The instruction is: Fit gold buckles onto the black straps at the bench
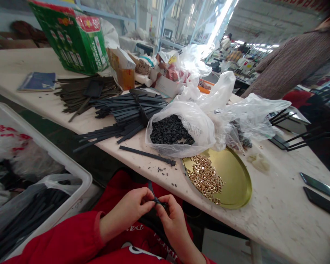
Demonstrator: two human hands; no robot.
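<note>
Over my lap, just below the table's front edge, my left hand (pixel 133 205) pinches a dark strap (pixel 151 187) between thumb and fingers. My right hand (pixel 172 216) grips the same strap close beside it, its fingertips almost meeting the left ones. The strap's end and anything small on it are partly hidden by the fingers. On the table ahead lies a single dark strap with a buckle (pixel 148 155). Right of it, a round gold tray (pixel 235 179) carries a heap of small gold buckles (pixel 205 178). Behind, a clear plastic bag (pixel 203 126) stands open with small black loops (pixel 170 130) inside.
Bundles of dark straps (pixel 126 110) lie at the table's back left, near a blue booklet (pixel 38 81) and a green box (pixel 71 44). A white bin (pixel 79 179) stands at my left. Two phone-like objects (pixel 319 185) rest far right. A person (pixel 297 58) stands beyond the table.
</note>
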